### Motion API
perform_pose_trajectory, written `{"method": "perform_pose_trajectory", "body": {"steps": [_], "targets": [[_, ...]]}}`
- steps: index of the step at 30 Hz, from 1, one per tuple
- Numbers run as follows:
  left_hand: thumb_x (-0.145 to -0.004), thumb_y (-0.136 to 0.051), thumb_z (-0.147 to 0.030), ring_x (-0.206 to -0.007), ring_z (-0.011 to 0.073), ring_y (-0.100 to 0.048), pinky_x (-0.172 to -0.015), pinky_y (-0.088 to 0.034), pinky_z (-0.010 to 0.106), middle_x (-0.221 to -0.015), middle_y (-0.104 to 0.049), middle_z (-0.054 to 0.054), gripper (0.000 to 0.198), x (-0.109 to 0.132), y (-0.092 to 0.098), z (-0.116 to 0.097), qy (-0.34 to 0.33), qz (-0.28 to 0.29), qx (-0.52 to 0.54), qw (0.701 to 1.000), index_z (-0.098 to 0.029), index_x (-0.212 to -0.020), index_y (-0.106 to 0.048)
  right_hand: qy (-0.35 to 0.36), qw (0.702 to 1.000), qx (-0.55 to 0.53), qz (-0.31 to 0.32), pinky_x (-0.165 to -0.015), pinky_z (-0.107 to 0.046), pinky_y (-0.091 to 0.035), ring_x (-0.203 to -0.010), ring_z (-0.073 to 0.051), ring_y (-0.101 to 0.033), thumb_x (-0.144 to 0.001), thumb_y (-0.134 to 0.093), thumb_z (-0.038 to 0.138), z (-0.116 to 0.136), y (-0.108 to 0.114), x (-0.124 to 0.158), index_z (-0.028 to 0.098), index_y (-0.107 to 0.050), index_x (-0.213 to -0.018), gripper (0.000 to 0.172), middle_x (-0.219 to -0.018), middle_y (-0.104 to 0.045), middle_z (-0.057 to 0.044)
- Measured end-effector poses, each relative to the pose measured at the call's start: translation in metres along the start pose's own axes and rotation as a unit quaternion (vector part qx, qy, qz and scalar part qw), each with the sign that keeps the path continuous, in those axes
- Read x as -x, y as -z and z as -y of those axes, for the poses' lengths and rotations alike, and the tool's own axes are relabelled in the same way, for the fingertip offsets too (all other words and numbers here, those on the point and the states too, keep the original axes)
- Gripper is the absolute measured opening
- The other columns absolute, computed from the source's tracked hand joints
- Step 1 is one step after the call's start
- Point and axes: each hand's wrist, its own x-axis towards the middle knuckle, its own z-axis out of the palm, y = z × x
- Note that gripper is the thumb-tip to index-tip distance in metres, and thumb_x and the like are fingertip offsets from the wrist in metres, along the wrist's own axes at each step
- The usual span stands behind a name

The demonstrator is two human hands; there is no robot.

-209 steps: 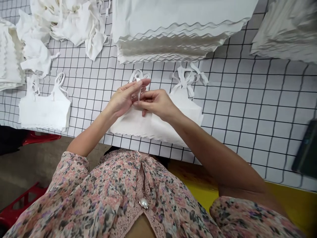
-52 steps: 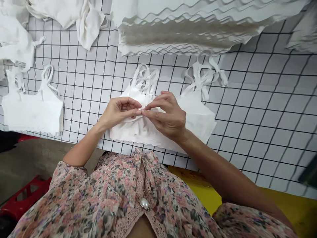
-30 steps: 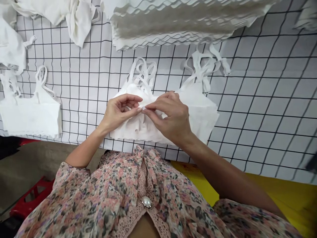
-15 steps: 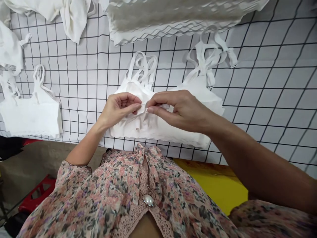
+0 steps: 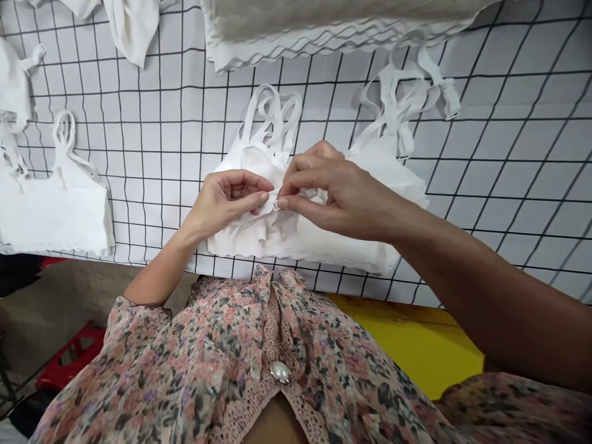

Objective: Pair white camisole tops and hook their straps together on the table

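Observation:
A white bra with thin straps lies in front of me on a table covered in grid-patterned cloth. My left hand pinches a piece of its fabric between thumb and forefinger. Right beside it, my right hand pinches a small clasp-like part of the same bra, its thumb and fingertips almost meeting the left ones. Exactly what sits between the right fingertips is too small to make out. The bra's right-hand straps spread on the cloth beyond my right hand.
Another white bra lies at the left, with more white garments behind it. A stack of white pieces with wavy edges stands at the back. Below the table are a red stool and a yellow surface.
Both hands keep their pinch on the bra and stay close together. My right hand's other fingers have lifted slightly. The view has shifted a little.

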Motion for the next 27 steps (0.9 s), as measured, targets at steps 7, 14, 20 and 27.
{"method": "perform_pose_trajectory", "body": {"steps": [7,14,20,27], "targets": [[-0.088,-0.082,-0.029,-0.07,0.0105,-0.071,-0.069,-0.062,0.028,-0.084,-0.074,0.003,0.018,0.001,-0.001,0.0,0.012,0.005,0.022,1.0,-0.015,-0.098,-0.08,-0.004,1.0,0.0,-0.009,-0.09,-0.05,-0.053,-0.092,-0.027,-0.058,-0.1,-0.068,0.042,0.002,-0.003,0.001,0.026,-0.071,-0.079,0.027,-0.082,-0.062,-0.007],[-0.086,-0.087,-0.034,-0.069,0.0102,-0.07,-0.063,-0.059,0.025,-0.081,-0.075,0.003,0.024,0.001,0.001,0.0,0.014,0.01,0.031,0.999,-0.015,-0.1,-0.082,-0.025,1.0,0.006,0.003,-0.088,-0.049,-0.052,-0.093,-0.027,-0.059,-0.099,-0.067,0.039,0.004,-0.001,-0.001,0.025,-0.07,-0.08,0.024,-0.081,-0.062,-0.006],[-0.084,-0.088,-0.032,-0.064,0.0062,-0.066,-0.062,-0.057,0.02,-0.078,-0.074,0.002,0.024,0.001,-0.001,0.0,0.012,0.01,0.05,0.999,-0.011,-0.095,-0.082,-0.091,0.996,0.002,0.021,-0.095,-0.051,-0.053,-0.098,-0.027,-0.058,-0.098,-0.063,0.039,0.018,0.005,-0.003,0.024,-0.068,-0.079,0.025,-0.082,-0.059,-0.005],[-0.085,-0.087,-0.035,-0.068,0.0075,-0.067,-0.062,-0.057,0.022,-0.081,-0.074,0.003,0.026,0.001,-0.001,0.008,-0.004,0.004,0.022,1.0,-0.012,-0.094,-0.081,-0.082,0.996,0.025,-0.022,-0.092,-0.052,-0.055,-0.104,-0.031,-0.061,-0.098,-0.06,0.04,0.019,-0.002,-0.001,0.025,-0.067,-0.078,0.025,-0.083,-0.058,-0.006]]}}
